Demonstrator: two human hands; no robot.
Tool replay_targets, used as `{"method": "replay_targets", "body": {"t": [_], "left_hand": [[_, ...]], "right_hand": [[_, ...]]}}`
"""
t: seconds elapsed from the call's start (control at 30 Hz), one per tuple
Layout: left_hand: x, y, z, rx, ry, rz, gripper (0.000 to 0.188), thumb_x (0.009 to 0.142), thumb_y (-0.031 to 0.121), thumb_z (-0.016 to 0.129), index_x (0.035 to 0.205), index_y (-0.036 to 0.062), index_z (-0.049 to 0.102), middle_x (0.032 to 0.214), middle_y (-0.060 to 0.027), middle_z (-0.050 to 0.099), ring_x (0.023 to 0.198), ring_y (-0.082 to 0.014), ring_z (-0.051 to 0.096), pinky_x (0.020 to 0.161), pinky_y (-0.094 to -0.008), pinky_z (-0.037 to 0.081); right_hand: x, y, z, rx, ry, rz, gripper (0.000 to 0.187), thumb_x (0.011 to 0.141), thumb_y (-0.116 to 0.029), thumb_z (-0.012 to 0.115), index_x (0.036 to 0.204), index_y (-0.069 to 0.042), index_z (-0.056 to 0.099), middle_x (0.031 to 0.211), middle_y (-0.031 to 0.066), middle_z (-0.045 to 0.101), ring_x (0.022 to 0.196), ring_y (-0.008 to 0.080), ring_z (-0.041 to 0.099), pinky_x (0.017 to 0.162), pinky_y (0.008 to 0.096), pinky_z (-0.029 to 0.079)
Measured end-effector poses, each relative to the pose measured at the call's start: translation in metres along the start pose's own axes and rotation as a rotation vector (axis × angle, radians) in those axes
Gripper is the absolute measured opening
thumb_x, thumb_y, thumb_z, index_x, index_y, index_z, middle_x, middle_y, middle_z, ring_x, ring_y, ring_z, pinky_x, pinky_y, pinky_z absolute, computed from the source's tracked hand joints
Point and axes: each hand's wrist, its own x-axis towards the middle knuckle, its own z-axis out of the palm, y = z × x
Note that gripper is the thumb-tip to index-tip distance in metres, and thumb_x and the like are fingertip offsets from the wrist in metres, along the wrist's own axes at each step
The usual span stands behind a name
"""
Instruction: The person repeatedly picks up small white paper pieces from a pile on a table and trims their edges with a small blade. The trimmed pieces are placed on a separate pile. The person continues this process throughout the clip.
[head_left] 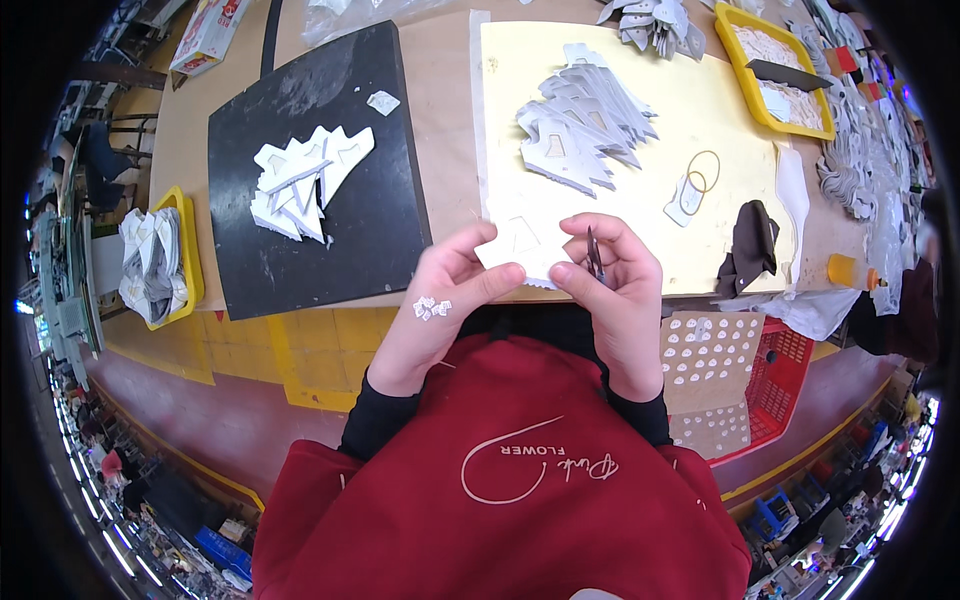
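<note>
1. The left hand (450, 272) is pinching a white cut piece (522, 243) at the frame's centre.
2. The right hand (622, 278) is pinching its other side while keeping dark snips (594, 256) in the grasp.
3. White pieces (305, 180) are lying heaped on the black mat (375, 245), upper left; greyish pieces (585, 118) are fanning out, upper centre-right.
4. Work is seemingly running midway; which pile is finished, I cannot tell.

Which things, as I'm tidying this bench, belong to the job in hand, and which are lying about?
Likely the job's:
- white cut piece, held by left hand and right hand
- small dark tool, in right hand
- white pieces on black board
- stacked grey pieces

Seemingly lying about:
- dark cloth
- tan rings
- yellow bottle
</note>
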Motion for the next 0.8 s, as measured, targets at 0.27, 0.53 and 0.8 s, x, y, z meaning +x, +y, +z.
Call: {"method": "replay_targets", "body": {"t": [0.27, 0.53, 0.8], "left_hand": [[0.004, -0.012, 0.018, -0.062, -0.158, 0.183, 0.042, 0.095, 0.018, 0.059, 0.128, -0.0067, 0.05, 0.129, -0.0121, 0.055, 0.116, -0.0188, 0.053, 0.102, -0.0332, 0.04], [0.0, -0.012, 0.014, 0.311, 0.147, 0.401, 0.022, 0.093, 0.007, 0.062, 0.11, -0.0074, 0.063, 0.107, -0.0111, 0.067, 0.099, -0.0156, 0.061, 0.091, -0.0289, 0.047], [-0.002, -0.007, 0.015, 0.491, 0.145, 0.519, 0.019, 0.09, -0.001, 0.062, 0.109, -0.0068, 0.063, 0.104, -0.0094, 0.067, 0.093, -0.0135, 0.064, 0.08, -0.0262, 0.052]], "right_hand": [[-0.001, 0.02, 0.004, 0.439, 0.098, 0.197, 0.032, 0.089, 0.0, 0.064, 0.114, -0.008, 0.047, 0.075, -0.0007, 0.057, 0.058, -0.0003, 0.039, 0.05, 0.0177, 0.027], [-0.012, 0.003, 0.0, -0.643, 0.12, -0.466, 0.024, 0.084, 0.004, 0.065, 0.107, -0.001, 0.064, 0.086, 0.0054, 0.063, 0.062, 0.0071, 0.047, 0.053, 0.0206, 0.036], [-0.012, -0.003, 0.006, -0.693, 0.023, -0.455, 0.029, 0.083, 0.005, 0.066, 0.11, -0.004, 0.07, 0.082, 0.0073, 0.064, 0.067, 0.012, 0.058, 0.058, 0.0236, 0.045]]}}
